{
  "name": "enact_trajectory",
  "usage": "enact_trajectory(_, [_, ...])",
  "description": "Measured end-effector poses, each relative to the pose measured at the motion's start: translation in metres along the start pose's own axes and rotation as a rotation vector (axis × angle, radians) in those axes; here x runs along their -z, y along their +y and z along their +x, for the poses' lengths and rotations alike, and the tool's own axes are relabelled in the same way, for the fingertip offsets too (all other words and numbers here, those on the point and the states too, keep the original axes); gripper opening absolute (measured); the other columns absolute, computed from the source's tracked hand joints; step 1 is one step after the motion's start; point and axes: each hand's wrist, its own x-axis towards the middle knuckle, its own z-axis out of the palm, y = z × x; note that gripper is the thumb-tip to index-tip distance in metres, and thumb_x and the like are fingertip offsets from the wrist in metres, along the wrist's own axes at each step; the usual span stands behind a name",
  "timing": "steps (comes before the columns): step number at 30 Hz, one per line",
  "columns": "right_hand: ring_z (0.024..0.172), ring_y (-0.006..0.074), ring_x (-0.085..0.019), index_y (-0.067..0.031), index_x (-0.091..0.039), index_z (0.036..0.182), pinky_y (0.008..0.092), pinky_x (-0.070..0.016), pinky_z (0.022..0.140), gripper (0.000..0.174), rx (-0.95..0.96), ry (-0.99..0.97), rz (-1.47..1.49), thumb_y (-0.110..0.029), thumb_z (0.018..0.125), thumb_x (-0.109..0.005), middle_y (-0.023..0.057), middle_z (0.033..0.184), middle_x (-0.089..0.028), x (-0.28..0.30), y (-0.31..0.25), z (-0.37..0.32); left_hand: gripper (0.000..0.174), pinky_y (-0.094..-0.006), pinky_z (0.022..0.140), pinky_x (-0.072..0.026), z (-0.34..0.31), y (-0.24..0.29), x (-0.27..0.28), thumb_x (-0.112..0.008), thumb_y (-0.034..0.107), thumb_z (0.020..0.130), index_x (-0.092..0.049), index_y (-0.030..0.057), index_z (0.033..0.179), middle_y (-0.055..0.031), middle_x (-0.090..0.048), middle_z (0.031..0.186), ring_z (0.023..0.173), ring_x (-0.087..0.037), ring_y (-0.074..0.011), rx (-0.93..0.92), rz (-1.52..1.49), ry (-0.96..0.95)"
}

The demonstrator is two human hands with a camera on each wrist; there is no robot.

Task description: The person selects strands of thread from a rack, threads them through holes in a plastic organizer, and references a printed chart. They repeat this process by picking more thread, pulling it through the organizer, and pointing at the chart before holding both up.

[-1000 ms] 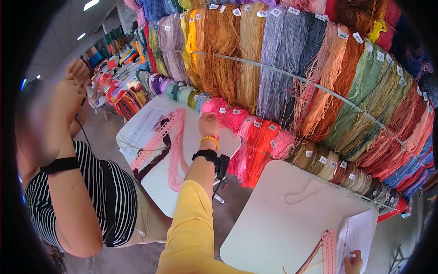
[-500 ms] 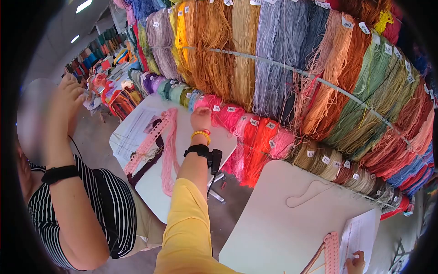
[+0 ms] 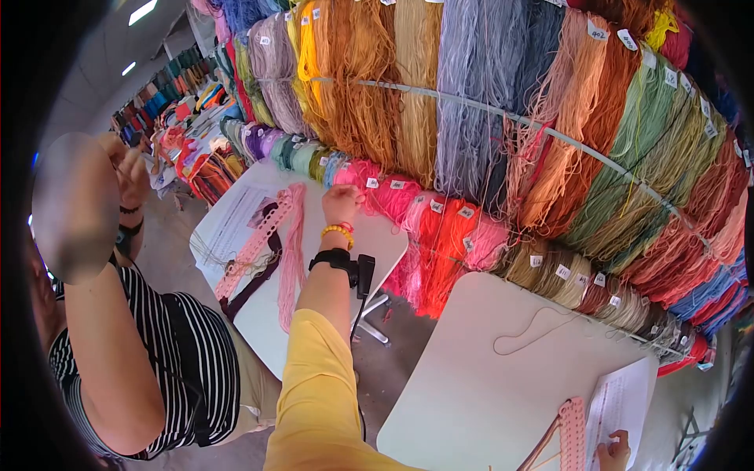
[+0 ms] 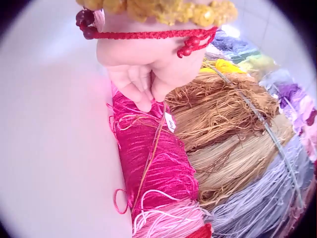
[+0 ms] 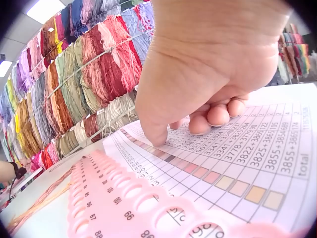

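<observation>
My left hand (image 3: 342, 206) is at the row of skeins on the lower rack, above the far end of the left table. In the left wrist view its thumb and fingers pinch strands at the top of a magenta skein of thread (image 4: 153, 158). A small white label (image 4: 170, 122) hangs just beside the fingertips. My right hand (image 5: 208, 84) rests on a printed chart (image 5: 237, 153) with number rows and colour swatches, fingers loosely bent and thumb touching the sheet. A pink thread card (image 5: 114, 188) with numbered holes lies beside the chart, strands hanging from it.
Hanging skeins (image 3: 479, 102) in many colours fill the rack ahead. On the left table (image 3: 259, 330) are another pink card (image 3: 255, 243), pale pink thread (image 3: 292, 259) and papers. A loose thread (image 3: 522, 340) lies on the right table (image 3: 440, 392). A person in a striped top (image 3: 204, 353) stands at left.
The head view has shifted a little. My left hand stays by the magenta skeins, slightly farther left in view. The other person's raised hands have shifted; my right hand keeps its place.
</observation>
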Motion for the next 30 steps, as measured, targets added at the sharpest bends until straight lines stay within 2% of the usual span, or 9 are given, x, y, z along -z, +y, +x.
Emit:
enact_trajectory(8, [0.052,0.0089,-0.035,-0.0083,-0.05,0.103,0.0272,-0.0318,0.048,0.025,0.044,0.012,0.004,-0.015,0.082,-0.062,-0.0027,0.054,-0.039,-0.001,0.007,0.001,0.011,-0.0273,0.057,-0.0514,-0.007,0.008,-0.001,-0.054,0.009,0.087,-0.053,-0.0007,0.093,-0.0153,-0.065,0.081,0.067,-0.065,-0.0203,0.073,0.016,-0.011])
enact_trajectory(14, [0.052,0.0087,-0.035,-0.0073,-0.049,0.103,0.0266,-0.0314,0.047,0.026,0.055,0.016,-0.001,-0.016,0.082,-0.062,-0.003,0.054,-0.039,-0.003,0.01,0.001,0.008,-0.0259,0.058,-0.0521,-0.008,0.007,-0.003,-0.056,0.004,0.084,-0.056,-0.0024,0.087,-0.0124,-0.064,0.076,0.063,-0.063,-0.0186,-0.006,0.014,-0.024])
enact_trajectory(20, [0.052,0.0079,-0.035,-0.0074,-0.048,0.104,0.0254,-0.0311,0.047,0.027,0.016,0.003,0.092,-0.014,0.082,-0.062,-0.004,0.055,-0.038,-0.004,0.012,0.001,0.007,-0.025,0.058,-0.0514,-0.005,0.003,-0.004,-0.06,0.003,0.081,-0.06,-0.0021,0.085,-0.0089,-0.063,0.074,0.062,-0.061,-0.0161,0.005,0.057,-0.03])
enact_trajectory(26, [0.052,0.0078,-0.035,-0.0065,-0.048,0.104,0.0253,-0.031,0.047,0.027,0.021,-0.011,0.13,-0.013,0.082,-0.062,-0.0043,0.055,-0.038,-0.003,0.009,-0.001,0.007,-0.0255,0.057,-0.0514,-0.004,0.0,-0.007,-0.059,0.0,0.08,-0.059,-0.0021,0.086,-0.0094,-0.062,0.075,0.063,-0.061,-0.0171,0.001,0.045,-0.03])
enact_trajectory(30, [0.051,0.0085,-0.035,-0.0062,-0.048,0.104,0.026,-0.0315,0.048,0.027,0.028,-0.012,0.069,-0.013,0.082,-0.061,-0.0036,0.055,-0.038,-0.001,0.006,-0.002,0.006,-0.0268,0.059,-0.0522,-0.003,-0.003,-0.008,-0.057,-0.002,0.08,-0.058,-0.0023,0.086,-0.0114,-0.062,0.077,0.066,-0.061,-0.0195,0.077,-0.085,-0.004])
